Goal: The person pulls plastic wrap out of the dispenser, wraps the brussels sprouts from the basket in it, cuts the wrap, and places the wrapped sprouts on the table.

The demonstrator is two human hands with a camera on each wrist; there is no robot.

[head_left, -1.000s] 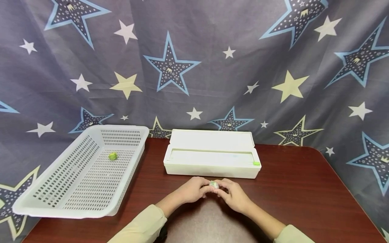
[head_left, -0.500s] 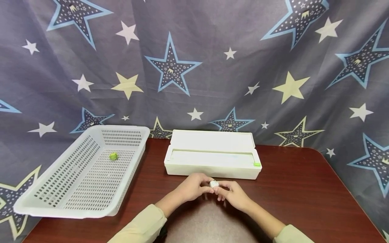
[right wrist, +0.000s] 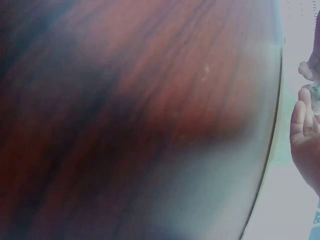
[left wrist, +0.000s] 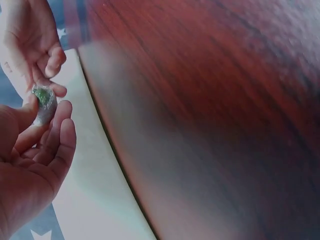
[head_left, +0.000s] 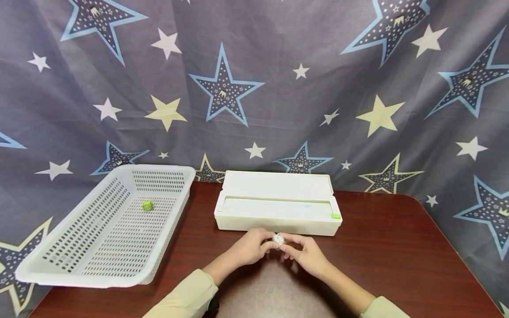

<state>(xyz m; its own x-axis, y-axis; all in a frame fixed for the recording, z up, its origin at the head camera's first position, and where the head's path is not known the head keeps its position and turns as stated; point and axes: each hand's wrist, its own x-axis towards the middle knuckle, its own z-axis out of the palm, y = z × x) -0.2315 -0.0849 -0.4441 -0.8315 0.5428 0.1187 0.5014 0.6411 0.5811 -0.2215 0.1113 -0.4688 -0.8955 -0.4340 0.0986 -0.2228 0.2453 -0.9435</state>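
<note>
Between both hands, in front of the long white box, is a small round bundle (head_left: 278, 239) in crinkled clear film. Green shows through the film on the bundle (left wrist: 44, 100) in the left wrist view. My left hand (head_left: 251, 248) pinches it from the left between thumb and fingers. From the right, my right hand (head_left: 308, 255) pinches it with thumb and forefinger, its other fingers curled below. In the right wrist view the bundle (right wrist: 315, 92) is cut off by the frame's edge. What the film encloses is mostly hidden.
A white cling film dispenser box (head_left: 278, 224) stands behind the hands, lid raised, with a green slider (head_left: 336, 216) at its right end. At the left, a white perforated basket (head_left: 149, 276) holds a small green piece (head_left: 147, 206). A star-patterned curtain (head_left: 278, 101) hangs behind the table (head_left: 397, 247).
The bundle has been turned between the fingers: its green patch faced the head camera at first, then a whitish side, now a silvery crinkled side. Both hands stay in nearly the same place.
</note>
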